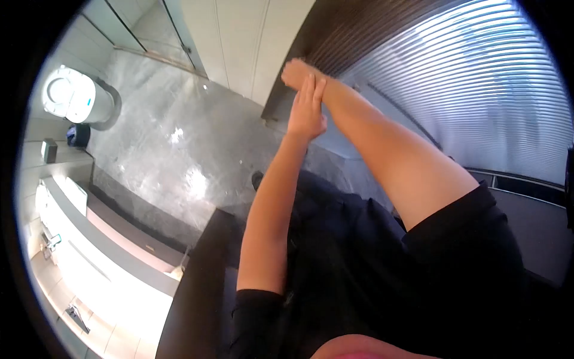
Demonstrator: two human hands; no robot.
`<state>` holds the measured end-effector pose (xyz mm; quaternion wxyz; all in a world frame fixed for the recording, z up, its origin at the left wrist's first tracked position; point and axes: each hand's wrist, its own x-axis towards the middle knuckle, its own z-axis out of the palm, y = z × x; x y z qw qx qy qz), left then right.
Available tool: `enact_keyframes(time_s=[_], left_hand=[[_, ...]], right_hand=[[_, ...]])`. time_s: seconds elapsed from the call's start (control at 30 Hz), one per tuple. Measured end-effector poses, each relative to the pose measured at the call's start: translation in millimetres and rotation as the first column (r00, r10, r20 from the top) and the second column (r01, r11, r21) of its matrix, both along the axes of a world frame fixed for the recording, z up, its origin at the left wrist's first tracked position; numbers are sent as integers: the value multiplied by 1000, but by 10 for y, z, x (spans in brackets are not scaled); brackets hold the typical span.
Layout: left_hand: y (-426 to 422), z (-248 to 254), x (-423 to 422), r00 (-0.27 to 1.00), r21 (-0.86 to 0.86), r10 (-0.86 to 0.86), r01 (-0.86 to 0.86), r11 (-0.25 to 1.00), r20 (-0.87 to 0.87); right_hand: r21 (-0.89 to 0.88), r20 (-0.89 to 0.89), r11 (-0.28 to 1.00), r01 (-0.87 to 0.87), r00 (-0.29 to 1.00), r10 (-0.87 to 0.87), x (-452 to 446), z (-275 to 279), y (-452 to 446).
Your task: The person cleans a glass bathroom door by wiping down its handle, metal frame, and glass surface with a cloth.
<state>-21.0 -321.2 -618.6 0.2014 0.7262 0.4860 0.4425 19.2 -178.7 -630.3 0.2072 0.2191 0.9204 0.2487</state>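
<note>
My left hand [308, 113] reaches up across my right wrist [326, 87]. Its fingers are stretched out and lie against the wrist, with the thumb apart on the near side. Beyond them, my right hand [295, 73] looks curled into a loose fist, and nothing shows in it. Both bare forearms are held out in front of my body, below short black sleeves. The tips of the right fingers are turned away and hard to make out.
Grey glossy floor [161, 131] spreads at the left, with a white toilet [72, 96] and a dark bin [78, 136]. A long washbasin counter [113, 281] runs along the lower left. Slatted blinds [478, 90] cover the right, beside a dark wooden panel [323, 42].
</note>
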Motion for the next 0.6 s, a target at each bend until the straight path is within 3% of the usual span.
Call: enact_keyframes(time_s=[0.1, 0.13, 0.17, 0.2, 0.23, 0.27, 0.33, 0.37, 0.4, 0.43, 0.47, 0.5, 0.53, 0.6], left_hand=[[-109, -204, -53, 915, 45, 24, -7, 999, -403], [-165, -307, -68, 858, 109, 43, 15, 994, -513], [-246, -466, -99, 827, -6, -121, 141, 990, -548], [-346, -542, -174, 767, -140, -300, 270, 953, -567], [-456, -574, -233, 736, -152, -329, 300, 942, -592], [-515, -599, -290, 700, -166, -360, 332, 929, -617], [-552, -725, -306, 641, -162, -380, 373, 913, -667], [-447, -929, -241, 635, -125, -350, 371, 920, -689], [-476, -1099, -245, 573, -70, -342, 443, 894, -744], [-462, -1237, -178, 515, -22, -332, 518, 855, -790], [-402, -1155, -62, 467, -21, -360, 588, 809, -807], [-389, -1037, -21, 410, -39, -389, 646, 762, -825], [-354, -957, 36, 351, -57, -408, 695, 716, -843], [-332, -812, 250, 312, -43, -445, 778, 626, -839]], right_hand=[[-368, -18, 896, 249, 961, -275, 168, -75, -434], [-471, -153, 872, 130, 962, -226, 641, -573, -529], [-320, -268, 947, -10, 960, -80, 1092, -1170, -788], [-279, -393, 960, -22, 915, -93, 1238, -940, -1225], [-485, -164, 819, 307, 888, -430, 1327, -656, -1611], [-598, 117, 536, 596, 727, -677, 1437, -473, -1942], [-658, 314, 76, 749, 364, -877, 2040, -500, -2524], [-616, 132, 92, 783, 218, -967, 2559, -951, -2944], [-531, 170, -131, 837, -46, -984, 2740, -822, -3349], [-453, 210, -415, 789, -359, -910, 2864, -812, -3736], [-390, 262, -677, 624, -630, -732, 2879, -787, -4114], [-451, 287, -796, 403, -780, -557, 2889, -986, -4524], [-503, 325, -849, 161, -875, -358, 2855, -1220, -4822], [-653, 534, -731, -198, -805, -260, 2465, -1331, -5286]])
